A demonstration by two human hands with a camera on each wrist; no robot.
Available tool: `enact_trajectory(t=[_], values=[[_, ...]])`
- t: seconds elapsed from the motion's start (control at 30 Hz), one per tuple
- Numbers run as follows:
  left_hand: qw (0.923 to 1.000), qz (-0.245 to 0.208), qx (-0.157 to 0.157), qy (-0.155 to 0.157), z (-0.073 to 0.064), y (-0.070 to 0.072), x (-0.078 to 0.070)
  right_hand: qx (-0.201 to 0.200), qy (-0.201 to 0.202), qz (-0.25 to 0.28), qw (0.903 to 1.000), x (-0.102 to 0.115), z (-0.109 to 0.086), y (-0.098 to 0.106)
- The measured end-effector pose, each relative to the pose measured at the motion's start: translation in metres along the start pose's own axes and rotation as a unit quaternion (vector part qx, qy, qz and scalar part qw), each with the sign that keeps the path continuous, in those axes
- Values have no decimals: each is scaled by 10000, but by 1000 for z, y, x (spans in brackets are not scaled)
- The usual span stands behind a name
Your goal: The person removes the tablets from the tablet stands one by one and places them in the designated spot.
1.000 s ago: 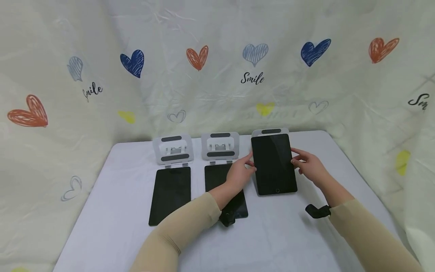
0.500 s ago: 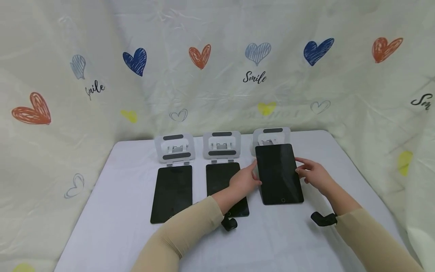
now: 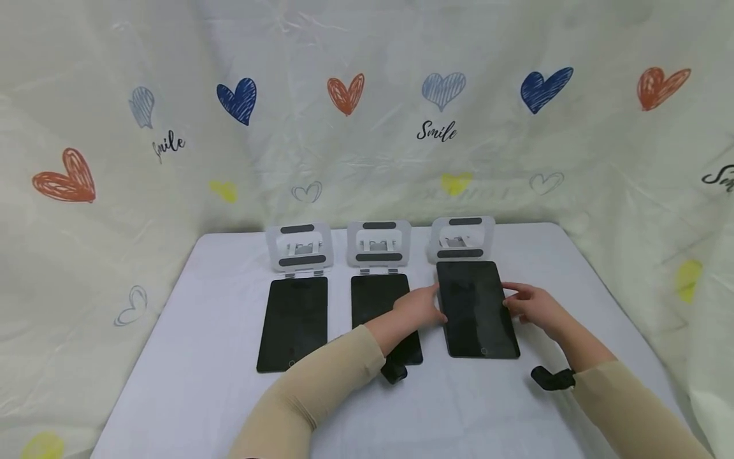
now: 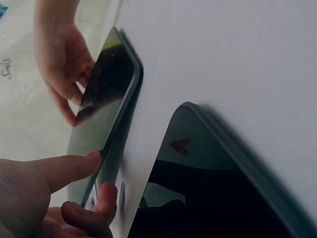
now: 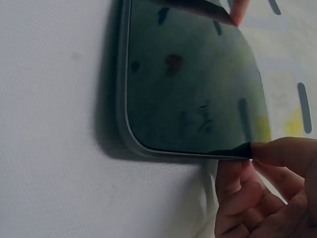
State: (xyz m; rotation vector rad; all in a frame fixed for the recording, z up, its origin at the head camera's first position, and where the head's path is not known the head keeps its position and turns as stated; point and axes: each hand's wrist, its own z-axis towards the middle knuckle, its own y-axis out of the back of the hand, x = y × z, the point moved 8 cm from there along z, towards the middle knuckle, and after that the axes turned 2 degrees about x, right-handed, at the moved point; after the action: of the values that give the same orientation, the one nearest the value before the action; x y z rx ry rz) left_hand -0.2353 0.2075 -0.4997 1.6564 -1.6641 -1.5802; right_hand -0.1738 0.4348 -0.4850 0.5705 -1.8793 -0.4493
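Note:
A black tablet [image 3: 477,309] lies low over the right side of the table, screen up, just in front of a white tablet stand [image 3: 460,253]. My left hand [image 3: 418,306] pinches its left edge, thumb above and fingers beneath in the left wrist view. At the opposite edge, my right hand [image 3: 533,309] grips the same tablet [image 5: 193,89] between thumb and fingers, seen in the right wrist view. A narrow gap with shadow shows under the tablet's edge. Beneath my left forearm is a second tablet [image 3: 375,296], partly hidden.
A third tablet [image 3: 295,322] lies at left on the white table [image 3: 189,357]. Two more stands, the left stand [image 3: 302,260] and the middle stand [image 3: 378,257], stand along the back edge before a heart-printed curtain [image 3: 373,153].
Both hands have brought the tablet down and toward me, off the right stand, whose lower grey pad is now exposed. The tablet now lies flatter. The view shifted slightly.

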Motion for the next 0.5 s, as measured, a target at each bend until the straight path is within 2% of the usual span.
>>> enact_trajectory(t=[0.2, 0.5], values=[[9990, 348, 253, 123, 3, -5, -3, 195, -198, -154, 9995, -2, -1, -2], [9949, 927, 390, 82, -5, -1, -11, 334, -284, -245, 9987, -1, 1, 1]])
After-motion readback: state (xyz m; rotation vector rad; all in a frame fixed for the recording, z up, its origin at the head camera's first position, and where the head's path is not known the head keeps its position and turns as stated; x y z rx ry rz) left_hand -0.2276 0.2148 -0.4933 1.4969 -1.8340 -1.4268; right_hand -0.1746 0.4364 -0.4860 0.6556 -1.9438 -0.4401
